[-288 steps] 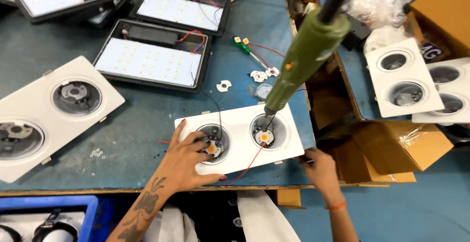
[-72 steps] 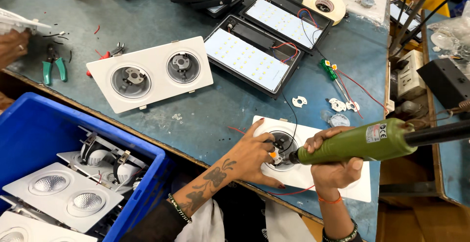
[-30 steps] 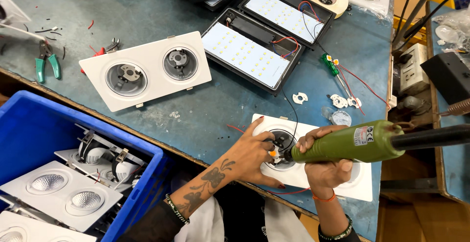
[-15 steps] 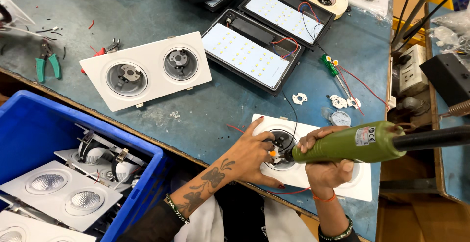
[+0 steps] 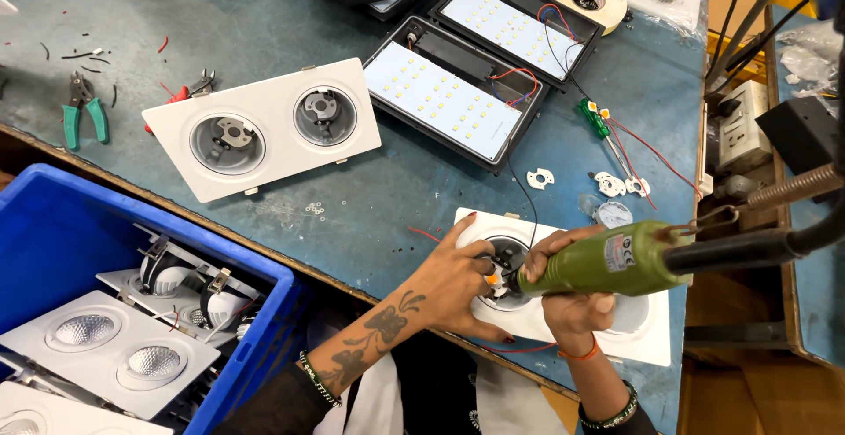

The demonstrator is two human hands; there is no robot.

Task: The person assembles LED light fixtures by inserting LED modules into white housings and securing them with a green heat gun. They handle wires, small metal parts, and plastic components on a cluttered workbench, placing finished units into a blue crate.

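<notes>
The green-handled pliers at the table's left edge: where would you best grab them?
Probably by the two green handles of the pliers, coming from above: they lie flat on the table, handles spread toward the near edge, jaws pointing away.

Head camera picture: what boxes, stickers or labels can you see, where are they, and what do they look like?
Small pale rectangular sticker label: on the side of the green electric screwdriver held in the right hand, dark print.
Brown cardboard box: top right, beyond the table edge, partly cut off.
Big blue plastic crate: lower left, holding white twin downlight fittings.
</notes>
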